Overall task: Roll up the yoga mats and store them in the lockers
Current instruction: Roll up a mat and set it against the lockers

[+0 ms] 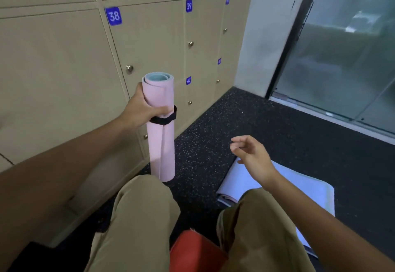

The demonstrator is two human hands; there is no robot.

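Head view, ctr-left of frame: left hand [142,109] wrapped round pink rolled mat [160,130], held upright, black strap [164,118] on. Lower right: right hand [251,155] loosely spread, holding nothing, above unrolled pale mat [299,183] on floor. Lockers [154,42], upper left, doors closed. Est. progress: 1 mat rolled, not stored; 2nd mat pending.

lockers [149,42] all closed, open floor [277,126] right, flat mat [299,184] underfoot

speckled dark floor [267,126], glass door [346,53], red cushion [192,252]
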